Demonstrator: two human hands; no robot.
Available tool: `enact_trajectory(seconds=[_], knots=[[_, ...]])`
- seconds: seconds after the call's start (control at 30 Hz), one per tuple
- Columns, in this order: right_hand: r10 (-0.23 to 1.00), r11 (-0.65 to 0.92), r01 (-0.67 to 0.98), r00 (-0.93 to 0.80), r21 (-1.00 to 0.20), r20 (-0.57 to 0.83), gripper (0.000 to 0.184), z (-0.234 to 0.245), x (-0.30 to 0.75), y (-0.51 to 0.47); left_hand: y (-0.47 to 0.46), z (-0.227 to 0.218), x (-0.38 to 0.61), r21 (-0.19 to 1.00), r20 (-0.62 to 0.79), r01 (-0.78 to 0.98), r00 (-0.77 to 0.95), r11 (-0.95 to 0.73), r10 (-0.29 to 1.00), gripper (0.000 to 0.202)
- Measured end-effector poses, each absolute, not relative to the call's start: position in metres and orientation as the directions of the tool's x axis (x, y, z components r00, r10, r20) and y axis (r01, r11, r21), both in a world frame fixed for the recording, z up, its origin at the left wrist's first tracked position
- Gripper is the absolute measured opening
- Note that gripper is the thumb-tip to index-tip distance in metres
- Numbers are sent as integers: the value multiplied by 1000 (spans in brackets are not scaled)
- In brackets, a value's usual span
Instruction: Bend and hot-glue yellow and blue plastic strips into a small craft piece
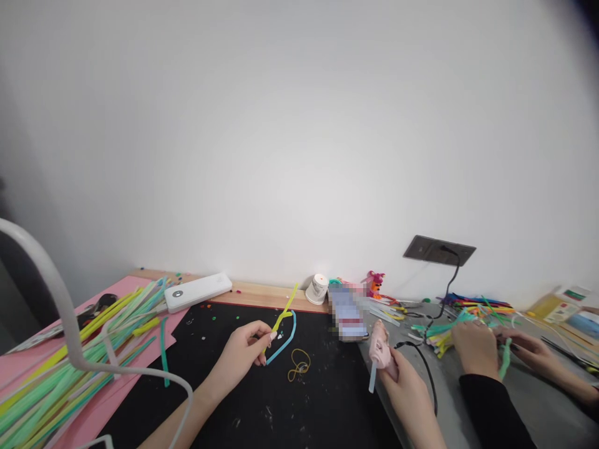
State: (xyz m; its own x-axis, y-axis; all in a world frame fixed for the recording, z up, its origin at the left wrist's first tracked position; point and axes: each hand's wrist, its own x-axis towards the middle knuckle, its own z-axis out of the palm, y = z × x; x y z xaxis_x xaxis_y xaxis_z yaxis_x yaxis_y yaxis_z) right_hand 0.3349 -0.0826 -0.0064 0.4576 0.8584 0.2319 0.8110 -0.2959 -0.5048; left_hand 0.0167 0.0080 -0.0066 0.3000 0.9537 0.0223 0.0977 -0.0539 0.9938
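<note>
Over the black mat (337,399), my left hand (250,343) pinches a yellow pipe cleaner (285,313) between thumb and fingers. Close by its tip, a bent blue pipe cleaner (289,342) hangs beside the yellow one; whether the two are joined I cannot tell. Wrapped round the handle of a pink hot glue gun (381,349) is my right hand (405,386). A translucent glue stick (372,379) pokes out of the gun's near end. Between my hands lies a looped yellowish rubber band (298,366).
Many pastel pipe cleaners (88,362) cover pink paper at left, near a white power bank (199,292) and a white cable (70,330). A paper cup (317,289) and a phone (349,315) stand behind. At right, another person's hands (477,346) hold green material; a black cord (428,368) runs nearby.
</note>
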Motion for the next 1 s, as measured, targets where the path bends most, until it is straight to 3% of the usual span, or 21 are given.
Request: enact_trajectory(seconds=[0.33,0.47,0.53,0.57,0.63,0.7,0.73,0.87,1.0], knots=[[873,-437,895,445,-87,197,32,-14,371,-79,9,-7,16,993,49,91,298,-80,953,24],[880,-435,900,422,11,219,35,-12,368,-76,8,-10,17,985,86,114,317,-128,944,24],[872,-408,912,405,-48,275,35,-4,355,-77,8,-14,17,978,108,136,319,-158,942,24],[869,-369,920,392,-132,302,33,1,344,-78,8,-15,17,974,117,146,318,-171,941,25],[871,-209,880,367,-427,328,33,15,311,-80,8,-19,16,968,129,163,321,-189,938,24],[924,-1,714,268,-700,272,38,27,269,-79,8,-20,16,964,132,177,327,-198,936,24],[959,77,618,168,-782,228,40,32,248,-76,8,-20,17,962,134,182,330,-203,934,23],[977,202,384,-12,-901,214,39,41,188,-54,7,-17,18,956,147,187,360,-226,921,21],[967,249,301,-31,-921,251,8,39,176,-23,6,-15,19,949,164,194,370,-249,914,19]])
